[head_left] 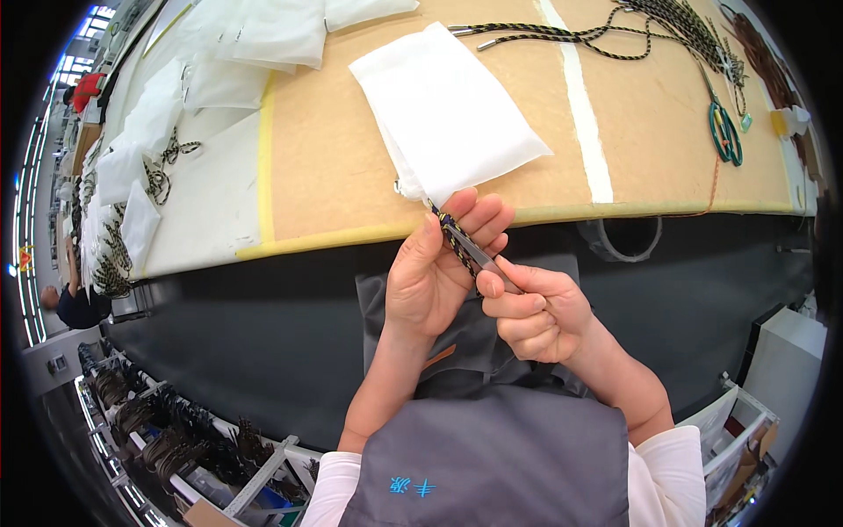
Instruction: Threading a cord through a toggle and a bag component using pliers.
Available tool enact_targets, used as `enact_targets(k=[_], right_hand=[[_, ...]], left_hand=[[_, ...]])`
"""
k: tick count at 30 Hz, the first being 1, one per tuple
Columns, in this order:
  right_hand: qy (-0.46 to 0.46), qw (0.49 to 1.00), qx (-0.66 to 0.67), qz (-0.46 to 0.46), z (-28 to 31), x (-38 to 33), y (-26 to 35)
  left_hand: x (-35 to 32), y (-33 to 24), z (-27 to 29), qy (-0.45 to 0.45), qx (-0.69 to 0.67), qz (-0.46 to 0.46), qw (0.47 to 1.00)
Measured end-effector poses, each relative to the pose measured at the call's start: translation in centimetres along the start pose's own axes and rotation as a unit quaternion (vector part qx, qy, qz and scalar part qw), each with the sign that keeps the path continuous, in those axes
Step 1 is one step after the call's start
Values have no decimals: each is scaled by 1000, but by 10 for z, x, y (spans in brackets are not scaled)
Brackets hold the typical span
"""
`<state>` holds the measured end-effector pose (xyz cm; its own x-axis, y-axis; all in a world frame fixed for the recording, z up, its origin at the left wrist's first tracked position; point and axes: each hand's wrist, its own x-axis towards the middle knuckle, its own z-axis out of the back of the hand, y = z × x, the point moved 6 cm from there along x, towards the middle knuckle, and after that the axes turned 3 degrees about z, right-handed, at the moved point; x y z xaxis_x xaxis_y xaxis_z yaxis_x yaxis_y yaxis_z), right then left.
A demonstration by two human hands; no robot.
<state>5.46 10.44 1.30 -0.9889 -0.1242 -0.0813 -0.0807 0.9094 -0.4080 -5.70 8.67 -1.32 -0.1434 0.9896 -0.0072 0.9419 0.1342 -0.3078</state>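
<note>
Just in front of the table edge, my left hand (432, 277) is turned palm up, with its thumb pressing a black-and-yellow braided cord (464, 255) against the fingers. The cord comes from the gathered corner of a white fabric pouch (448, 114) that lies flat on the table. My right hand (537, 318) is closed around a slim pointed metal tool that looks like tweezers (481, 256). Its tip reaches the cord inside the left hand. The fingers hide the tool's rear part and some of the cord.
Black-and-yellow cords (580, 37) with metal tips lie across the back right, beside green-handled scissors (724, 133). Several white pouches (281, 31) with cords are heaped at the left. A grey ring (628, 255) hangs under the table edge (351, 239). Cord-laden racks (158, 448) stand at lower left.
</note>
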Motion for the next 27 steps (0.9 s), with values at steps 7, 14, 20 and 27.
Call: enact_targets(k=[7,14,20,27], right_hand=[[-179,900,-373,135,-9,-2,8],[-232,408,-842,268,-38,-4,24],[-166,5,-961,222,-76,-1,27],[-213,654,-716,120,-39,-1,51]], left_hand=[[-1,-1,3,7,-49,8,999],[-3,-5,5,-100,109,-39,988],[-3,-3,-4,-173,202,-119,957],[-4,-5,-1,-171,152,-108,967]])
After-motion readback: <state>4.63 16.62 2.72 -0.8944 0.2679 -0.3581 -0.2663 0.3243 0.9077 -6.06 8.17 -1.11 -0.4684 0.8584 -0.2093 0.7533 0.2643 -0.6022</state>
